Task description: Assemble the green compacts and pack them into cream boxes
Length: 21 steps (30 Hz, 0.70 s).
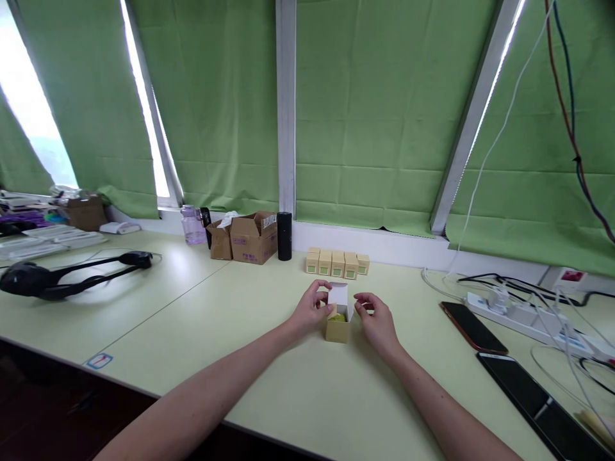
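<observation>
A small tan cardboard box stands on the pale table with its white lid flap raised. Something yellow-green shows inside the box. My left hand grips the box's left side, thumb and fingers pinched at the rim. My right hand sits at the box's right side with its fingers curled toward the top edge, touching or nearly touching it. A row of several matching closed tan boxes stands behind, near the window sill.
Two open brown cartons, a black cylinder and a clear bottle stand at the back left. A black headset lies far left. Two phones, a power strip and cables lie to the right.
</observation>
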Tool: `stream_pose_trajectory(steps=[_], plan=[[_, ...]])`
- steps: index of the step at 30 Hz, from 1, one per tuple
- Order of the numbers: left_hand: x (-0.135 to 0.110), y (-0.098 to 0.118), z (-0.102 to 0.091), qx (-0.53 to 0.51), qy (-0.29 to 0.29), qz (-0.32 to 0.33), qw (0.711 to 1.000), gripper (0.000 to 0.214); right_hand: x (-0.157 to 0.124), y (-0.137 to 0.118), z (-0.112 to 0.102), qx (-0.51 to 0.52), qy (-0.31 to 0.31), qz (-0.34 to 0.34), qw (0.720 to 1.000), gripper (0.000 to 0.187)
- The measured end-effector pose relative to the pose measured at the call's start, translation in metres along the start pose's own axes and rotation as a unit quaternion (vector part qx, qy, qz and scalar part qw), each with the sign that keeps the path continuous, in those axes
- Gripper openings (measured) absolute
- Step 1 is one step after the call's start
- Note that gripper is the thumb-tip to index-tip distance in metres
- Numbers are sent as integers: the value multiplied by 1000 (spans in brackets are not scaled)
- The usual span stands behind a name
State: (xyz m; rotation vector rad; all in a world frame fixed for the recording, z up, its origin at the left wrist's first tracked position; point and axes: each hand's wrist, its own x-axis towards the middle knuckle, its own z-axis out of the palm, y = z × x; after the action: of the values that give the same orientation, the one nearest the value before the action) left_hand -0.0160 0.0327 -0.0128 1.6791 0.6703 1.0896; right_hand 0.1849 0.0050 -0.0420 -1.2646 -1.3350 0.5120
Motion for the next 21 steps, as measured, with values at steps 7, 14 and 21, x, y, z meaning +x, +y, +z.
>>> stream_pose_trajectory(steps=[7,14,21], plan=[[-1,0,2,-8,2,-10,1000,45,-1,-3,0,8,-1,5,1000,29],[-2,4,5,-15,2,-21,1000,47,-3,-8,-1,35,-21,12,999,32],[-1,1,6,-27,7,-18,999,48,-4,-14,1,82,-52,31,995,40]])
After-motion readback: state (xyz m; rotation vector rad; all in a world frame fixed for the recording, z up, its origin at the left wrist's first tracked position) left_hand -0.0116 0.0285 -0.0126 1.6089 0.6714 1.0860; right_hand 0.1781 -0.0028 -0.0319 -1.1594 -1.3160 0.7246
